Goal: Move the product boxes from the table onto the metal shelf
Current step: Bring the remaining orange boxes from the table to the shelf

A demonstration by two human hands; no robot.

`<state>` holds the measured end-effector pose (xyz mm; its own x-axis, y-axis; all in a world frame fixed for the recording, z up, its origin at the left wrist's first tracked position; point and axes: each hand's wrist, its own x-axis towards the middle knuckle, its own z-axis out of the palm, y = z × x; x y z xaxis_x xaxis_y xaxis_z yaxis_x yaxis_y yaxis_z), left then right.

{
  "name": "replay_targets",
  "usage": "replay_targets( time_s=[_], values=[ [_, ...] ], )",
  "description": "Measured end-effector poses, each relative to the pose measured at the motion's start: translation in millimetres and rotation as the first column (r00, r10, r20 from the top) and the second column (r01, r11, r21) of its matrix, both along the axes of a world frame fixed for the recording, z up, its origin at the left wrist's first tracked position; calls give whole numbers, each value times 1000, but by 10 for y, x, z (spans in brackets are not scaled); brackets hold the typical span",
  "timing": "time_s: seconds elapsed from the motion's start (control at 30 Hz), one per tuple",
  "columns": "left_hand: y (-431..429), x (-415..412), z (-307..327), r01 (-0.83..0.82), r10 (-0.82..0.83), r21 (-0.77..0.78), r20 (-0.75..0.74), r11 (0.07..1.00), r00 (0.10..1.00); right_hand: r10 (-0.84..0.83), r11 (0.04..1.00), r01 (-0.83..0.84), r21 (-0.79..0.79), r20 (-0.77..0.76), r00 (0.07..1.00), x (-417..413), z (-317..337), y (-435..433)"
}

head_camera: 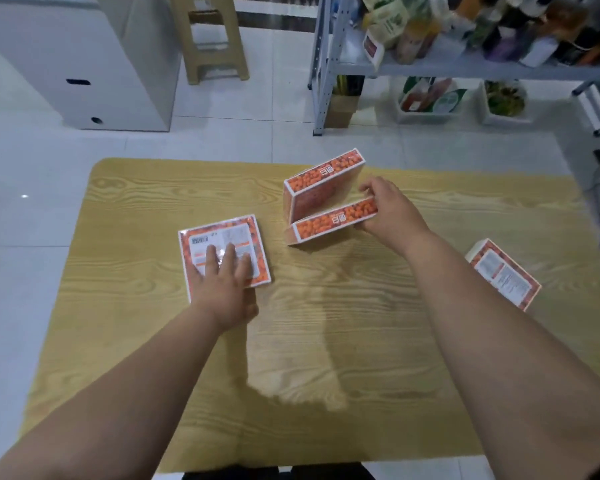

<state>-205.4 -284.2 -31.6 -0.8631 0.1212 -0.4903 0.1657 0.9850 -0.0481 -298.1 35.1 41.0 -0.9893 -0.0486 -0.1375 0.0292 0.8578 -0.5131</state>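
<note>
Wood-grain desk (326,341) on white tiled floor (32,220). Four orange-and-white product boxes on it.

Left box (222,249) lying flat, label side up, left of desk centre. Left hand (224,289) pressed palm-down on its near edge, fingers (211,261) spread flat over the label; thumb down at the near right corner. Not closed around the box, only resting on it.

Two boxes near desk centre, towards the far edge. Rear box (323,183) tipped up on edge, leaning away, orange printed side facing up. Front box (333,221) on its long edge just before it, touching or nearly so at the lower left. Right hand (385,209) at the right ends of this pair, fingers curled against both; grip appears closed on the front box, thumb below, fingers above. Hold on the rear box not clear enough to tell.

Fourth box (503,273) flat near the right desk edge, label up, well apart from both hands.

Metal shelf (465,65) beyond the desk, far right, crowded with bottles and packets; white tubs (430,109) on the floor beneath. Plastic stool (212,36) and white cabinet (84,64) at far left.
</note>
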Motion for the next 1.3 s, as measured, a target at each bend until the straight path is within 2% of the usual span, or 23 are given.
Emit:
replay_targets(
  time_s=[0.1,0.27,0.47,0.63,0.77,0.9,0.97,1.03,1.07,1.13,1.23,1.3],
  values=[
    [218,506,18,-38,39,-12,38,999,999,158,987,-159,20,33,987,164,-82,208],
    [517,1368,-3,-22,25,108,-24,994,999,281,958,-279,-69,15,960,740,-237,497],
    [875,2190,1,-209,207,81,35,975,978,402,902,-394,-177,11,916,1583,-423,688],
    [1114,2643,88,-172,178,-54,122,984,977,438,897,-438,-65,0,899,2124,-684,730],
    [1191,2892,26,-124,133,-122,71,985,989,429,903,-429,7,-7,903,2541,-822,719],
    [1253,3063,61,-161,171,-139,63,977,983,414,909,-415,30,36,909,2855,-785,740],
    [1255,3139,134,-190,193,-81,32,978,981,391,921,-390,-14,54,919,2936,-696,739],
    [1204,3261,228,-257,265,128,-55,958,963,328,942,-319,-107,82,941,2955,-539,705],
    [1161,3341,286,-311,350,282,-97,907,932,313,944,-298,-144,93,945,2959,-452,682],
    [1068,3503,435,-432,582,546,-129,718,803,325,936,-303,-179,108,940,2982,-267,622],
    [953,3665,702,-557,832,733,-21,389,554,274,920,-213,-330,149,950,3070,-29,479],
    [908,3778,803,-552,924,823,96,136,371,208,877,-93,-471,197,958,3131,62,338]
  ],
)
